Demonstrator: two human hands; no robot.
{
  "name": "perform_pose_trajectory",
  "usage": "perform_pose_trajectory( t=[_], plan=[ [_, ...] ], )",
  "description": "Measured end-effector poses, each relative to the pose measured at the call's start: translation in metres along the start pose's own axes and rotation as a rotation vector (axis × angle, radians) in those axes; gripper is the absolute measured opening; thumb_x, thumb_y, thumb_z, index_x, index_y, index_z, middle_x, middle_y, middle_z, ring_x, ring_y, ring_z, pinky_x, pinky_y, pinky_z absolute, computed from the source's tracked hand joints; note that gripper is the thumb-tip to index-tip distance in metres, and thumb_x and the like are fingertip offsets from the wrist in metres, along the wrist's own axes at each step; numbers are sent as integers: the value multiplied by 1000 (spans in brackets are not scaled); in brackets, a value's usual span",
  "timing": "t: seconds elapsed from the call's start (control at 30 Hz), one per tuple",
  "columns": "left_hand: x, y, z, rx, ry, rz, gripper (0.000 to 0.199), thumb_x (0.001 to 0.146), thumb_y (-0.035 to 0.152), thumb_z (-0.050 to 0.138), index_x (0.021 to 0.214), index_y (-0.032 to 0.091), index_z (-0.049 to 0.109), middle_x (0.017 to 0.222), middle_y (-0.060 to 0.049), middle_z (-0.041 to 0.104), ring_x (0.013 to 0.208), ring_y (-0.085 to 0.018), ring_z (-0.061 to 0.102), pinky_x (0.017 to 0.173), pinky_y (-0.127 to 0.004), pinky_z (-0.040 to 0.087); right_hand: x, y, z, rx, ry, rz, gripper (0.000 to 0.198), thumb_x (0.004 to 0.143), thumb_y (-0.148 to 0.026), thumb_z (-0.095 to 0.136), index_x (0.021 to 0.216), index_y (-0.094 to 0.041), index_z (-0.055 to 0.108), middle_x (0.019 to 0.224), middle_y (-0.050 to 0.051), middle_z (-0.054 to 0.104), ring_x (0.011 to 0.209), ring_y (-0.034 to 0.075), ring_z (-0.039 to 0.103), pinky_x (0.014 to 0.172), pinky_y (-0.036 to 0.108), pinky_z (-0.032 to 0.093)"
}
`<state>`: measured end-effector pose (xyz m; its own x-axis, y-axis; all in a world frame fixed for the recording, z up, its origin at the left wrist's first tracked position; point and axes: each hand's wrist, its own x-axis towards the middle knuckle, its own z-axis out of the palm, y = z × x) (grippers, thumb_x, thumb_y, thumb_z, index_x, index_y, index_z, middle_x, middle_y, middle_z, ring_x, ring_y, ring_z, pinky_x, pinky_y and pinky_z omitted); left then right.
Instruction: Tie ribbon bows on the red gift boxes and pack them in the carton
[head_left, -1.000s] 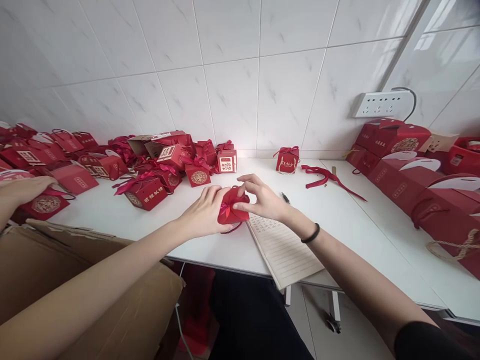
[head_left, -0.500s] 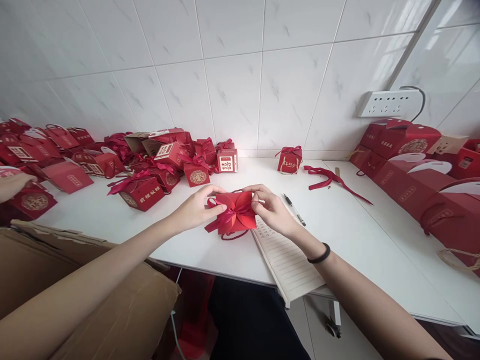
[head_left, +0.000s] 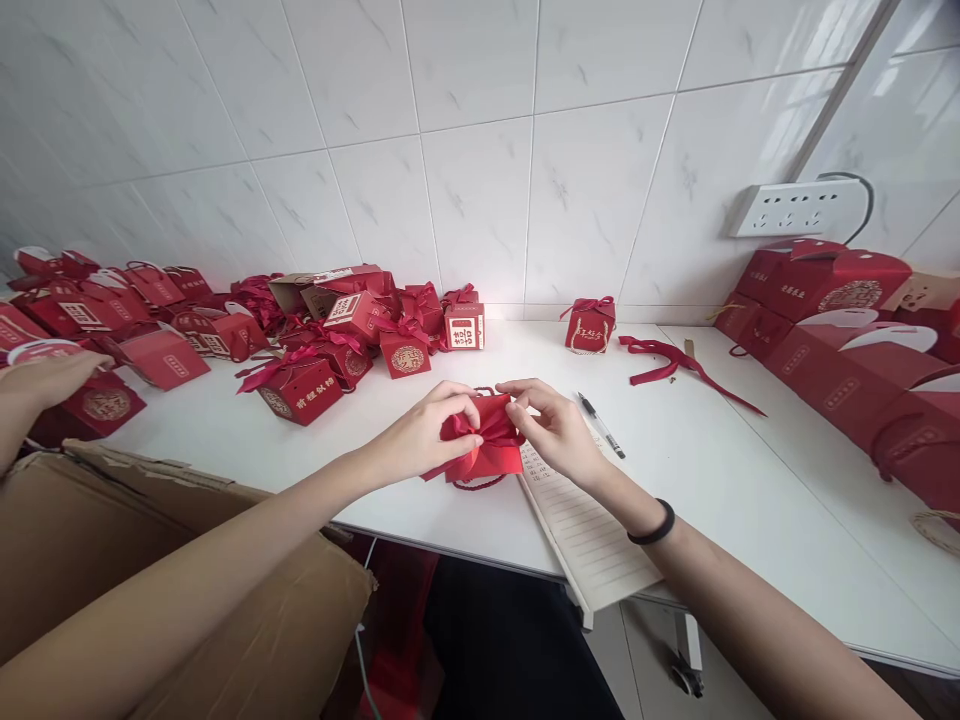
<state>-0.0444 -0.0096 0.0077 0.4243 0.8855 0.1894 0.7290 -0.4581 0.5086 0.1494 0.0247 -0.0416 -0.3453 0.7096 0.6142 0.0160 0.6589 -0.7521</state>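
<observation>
A small red gift box (head_left: 501, 462) stands on the white table in front of me, its cord handles showing at the near and far sides. Across its top lies a dark red ribbon (head_left: 491, 425) tied in a bow. My left hand (head_left: 442, 430) pinches the bow's left side between thumb and fingers. From the right, my right hand (head_left: 551, 425) pinches the ribbon's other side, with its fingertips at the box's top edge. The ribbon's knot is partly hidden by my fingers.
A lined notebook (head_left: 592, 540) and a pen (head_left: 601, 425) lie right of the box. Loose ribbon (head_left: 690, 370) and a finished box (head_left: 590, 326) are farther back. Red boxes crowd both sides. A cardboard carton (head_left: 247, 600) stands front left, near another person's hand (head_left: 56, 385).
My left fingers have moved inward onto the bow and now pinch it, where before they spread around the box's left side. The view has shifted slightly left.
</observation>
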Motion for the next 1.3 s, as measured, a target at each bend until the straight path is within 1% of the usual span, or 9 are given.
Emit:
perform_pose_trajectory(
  t=[0.4,0.57,0.77,0.83,0.9,1.0,1.1,1.2,1.3],
  plan=[
    [2,0,-2,-9,-3,-31,14,76,33,56,75,19,60,118,-4,47,106,-18,52,99,-33,38,2,4,-2,18,38,78,39,88,-49,51,67,-17,56,103,9,60,92,22,57,81,36,48],
    [2,1,-3,-27,-16,-41,13,76,31,56,74,19,59,117,-3,47,105,-18,53,97,-32,40,3,7,-1,243,61,219,43,82,-54,57,68,-14,59,106,10,58,85,20,59,76,33,52],
    [2,-3,-3,-34,-10,-24,13,76,32,56,74,19,58,118,-4,47,107,-19,51,98,-34,39,5,8,1,450,130,401,46,71,-57,67,83,-13,65,100,9,59,93,22,57,85,36,51],
    [3,-3,-3,-49,-14,-37,14,76,33,56,75,19,58,118,-4,47,106,-19,52,99,-35,38,5,7,0,436,146,381,44,72,-58,66,80,-14,62,96,7,59,93,21,56,81,35,52],
    [3,-4,-4,-63,-17,-42,13,76,33,56,75,19,57,119,-4,46,107,-19,51,100,-35,36,5,7,-2,344,149,350,46,75,-62,60,75,-16,56,86,6,58,86,20,56,69,31,53],
    [3,-5,-3,-82,16,-39,14,76,32,57,81,20,53,118,-4,48,110,-19,49,99,-36,36,2,6,-7,79,-6,400,60,80,-72,40,60,-16,48,61,3,50,60,16,50,52,26,45],
    [1,-6,-2,-110,63,-134,27,74,35,59,92,21,45,119,-4,49,106,-20,51,93,-36,41,-2,6,-8,-89,-221,457,67,80,-77,28,49,-18,32,47,-2,34,45,11,33,47,26,30],
    [0,-7,-1,-113,54,-214,35,73,39,59,99,22,42,121,-4,49,101,-21,53,87,-37,44,-3,7,-5,-18,-315,436,64,78,-77,36,52,-19,25,48,-4,27,45,8,24,45,25,22],
    [0,-10,-1,-118,41,-217,39,73,41,59,101,22,40,122,-5,48,102,-21,53,86,-38,44,-2,7,-2,118,-348,451,61,78,-73,42,54,-19,29,49,-5,27,45,8,23,44,24,20]
  ],
)
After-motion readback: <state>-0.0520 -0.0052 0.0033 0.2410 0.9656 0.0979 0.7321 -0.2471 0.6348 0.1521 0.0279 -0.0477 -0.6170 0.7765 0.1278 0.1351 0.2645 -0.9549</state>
